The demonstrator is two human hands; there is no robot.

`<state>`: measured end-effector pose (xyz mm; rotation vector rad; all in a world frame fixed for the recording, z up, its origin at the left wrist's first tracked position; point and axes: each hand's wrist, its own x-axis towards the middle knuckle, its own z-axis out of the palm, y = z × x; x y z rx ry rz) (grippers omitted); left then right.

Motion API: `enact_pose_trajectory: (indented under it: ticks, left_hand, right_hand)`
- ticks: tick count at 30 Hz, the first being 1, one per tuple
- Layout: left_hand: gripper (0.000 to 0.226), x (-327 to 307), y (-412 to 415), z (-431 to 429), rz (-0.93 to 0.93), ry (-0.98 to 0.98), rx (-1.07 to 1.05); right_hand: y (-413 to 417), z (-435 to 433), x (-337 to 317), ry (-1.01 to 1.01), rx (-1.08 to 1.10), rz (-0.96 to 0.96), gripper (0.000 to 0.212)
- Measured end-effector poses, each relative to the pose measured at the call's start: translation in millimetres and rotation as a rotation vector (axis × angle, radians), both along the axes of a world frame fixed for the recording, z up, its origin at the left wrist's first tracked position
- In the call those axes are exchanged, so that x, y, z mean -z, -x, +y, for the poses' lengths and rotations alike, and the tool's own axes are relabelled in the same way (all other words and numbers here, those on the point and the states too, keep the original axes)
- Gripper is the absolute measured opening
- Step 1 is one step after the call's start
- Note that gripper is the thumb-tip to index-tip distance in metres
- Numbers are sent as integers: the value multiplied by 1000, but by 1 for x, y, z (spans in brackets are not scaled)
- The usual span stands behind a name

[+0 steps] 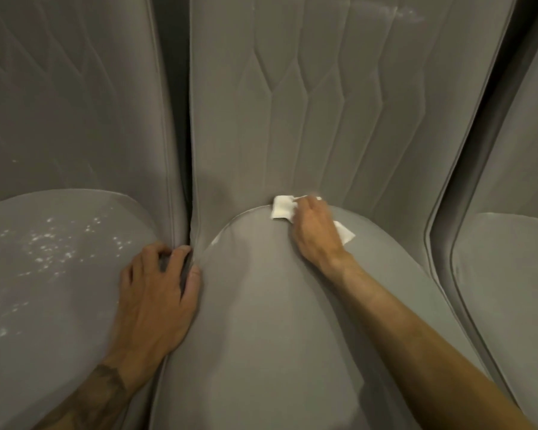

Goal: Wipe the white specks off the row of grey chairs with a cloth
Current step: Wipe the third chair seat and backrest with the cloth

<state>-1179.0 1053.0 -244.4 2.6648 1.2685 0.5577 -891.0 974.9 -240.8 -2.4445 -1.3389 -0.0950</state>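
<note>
Three grey padded chairs stand side by side. My right hand (312,231) grips a white cloth (281,207) and presses it into the crease where the middle chair's seat (277,305) meets its quilted backrest (308,103). My left hand (157,290) rests with curled fingers on the right edge of the left chair's seat (44,274), fingertips in the gap between the two seats. White specks (53,243) are scattered over the left seat. A faint white smear (407,12) shows near the top of the middle backrest.
A dark narrow gap (184,181) separates the left and middle chairs. The right chair (510,274) shows only in part at the frame's right side, with a thin pale line along its seat's back edge.
</note>
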Motion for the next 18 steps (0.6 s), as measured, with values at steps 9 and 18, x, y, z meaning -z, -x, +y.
enact_pose_trajectory:
  ticks: [9, 18]
  left_hand:
    - [42, 7, 0, 4, -14, -28, 5]
    - [43, 12, 1, 5, -31, -33, 11]
  right_hand:
    - [1, 5, 5, 89, 66, -90, 36]
    - [5, 2, 6, 72, 250, -31, 35]
